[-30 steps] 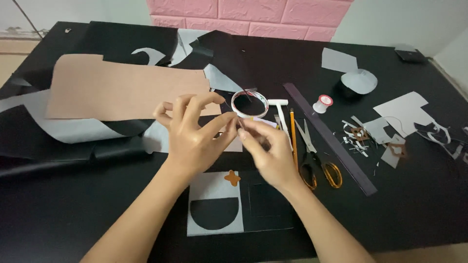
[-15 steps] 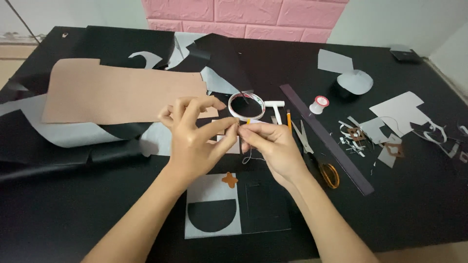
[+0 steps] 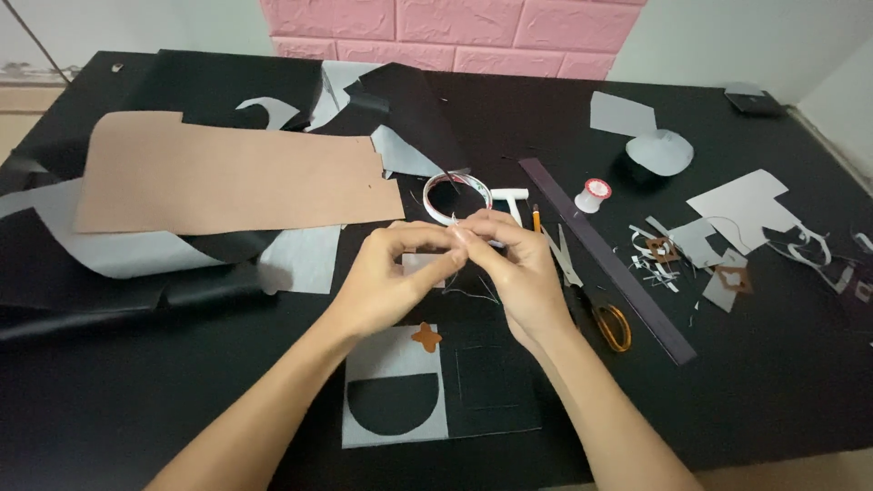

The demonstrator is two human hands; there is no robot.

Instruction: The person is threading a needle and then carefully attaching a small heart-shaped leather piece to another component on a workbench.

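Note:
My left hand [image 3: 391,277] and my right hand [image 3: 516,268] meet over the middle of the black table [image 3: 136,400], fingertips pinched together. Between them they hold something very small, and a thin dark thread [image 3: 475,291] hangs loose just below the fingers. Under my left fingers lies a small pale piece [image 3: 420,265]. A white tape roll [image 3: 455,194] sits just beyond the hands. Near my wrists lie a grey sheet with a black half-circle [image 3: 396,400] and a small brown star-shaped cutout [image 3: 426,337].
A large tan sheet [image 3: 227,173] covers the left, over grey and black sheets. Right of the hands are orange-handled scissors [image 3: 605,318], a long dark ruler [image 3: 605,259], a thread spool [image 3: 593,194], a pencil [image 3: 536,218], and scattered grey and brown scraps [image 3: 709,250].
My hands have drawn closer together and lower, away from the tape roll. The fingertips of both now pinch at one point.

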